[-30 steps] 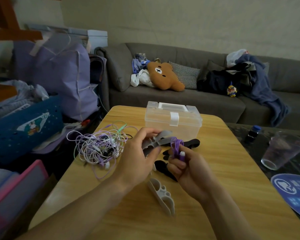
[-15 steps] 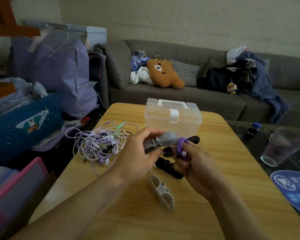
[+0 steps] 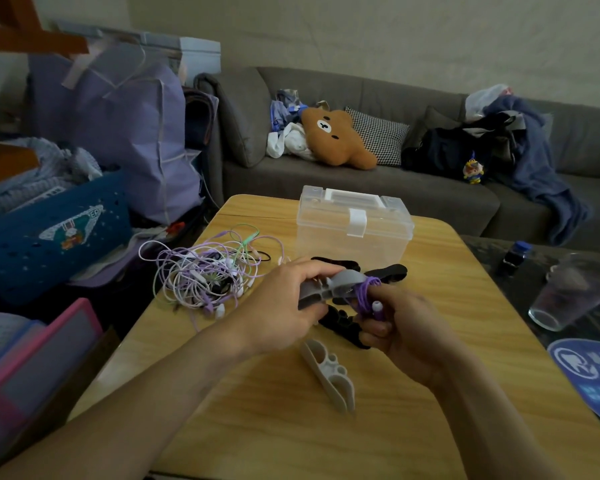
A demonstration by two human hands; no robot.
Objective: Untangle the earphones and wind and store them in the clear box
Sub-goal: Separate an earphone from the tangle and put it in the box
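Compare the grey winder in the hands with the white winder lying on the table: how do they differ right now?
The grey winder is held off the table in the left hand; the white winder lies untouched on the table, nearer the camera. The grey winder has purple earphone cord wound round one end, which the right hand grips; the white winder carries no cord. They differ in colour, grey against white. Both look like similar long plastic winders with cut-outs.

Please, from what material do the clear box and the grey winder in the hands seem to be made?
Clear box: likely hard plastic, glossy and see-through, with a white clip latch. Grey winder: probably matte moulded plastic or rubber; it looks dull, with no shine, so which one stays open.
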